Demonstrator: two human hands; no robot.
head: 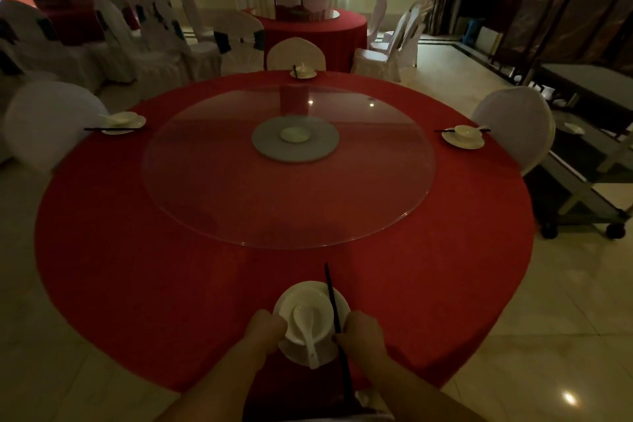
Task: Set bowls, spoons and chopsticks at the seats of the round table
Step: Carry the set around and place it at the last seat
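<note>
At the near edge of the round table (137, 267), a white bowl (313, 315) sits on a white plate (310, 351) with a white spoon (306, 329) resting in it. My left hand (263, 329) grips the bowl's left side. My right hand (359, 332) holds the black chopsticks (334, 305), which lie along the bowl's right side and point toward the table's middle. Three other seats have a plate, bowl, spoon and chopsticks: the left setting (121, 122), the far setting (303, 71) and the right setting (464, 136).
A glass turntable (239, 199) with a grey hub (294, 138) fills the table's middle. White-covered chairs stand at the left (48, 123), far (296, 53) and right (513, 127). A wheeled cart (589, 188) stands to the right. Another red table (325, 31) is behind.
</note>
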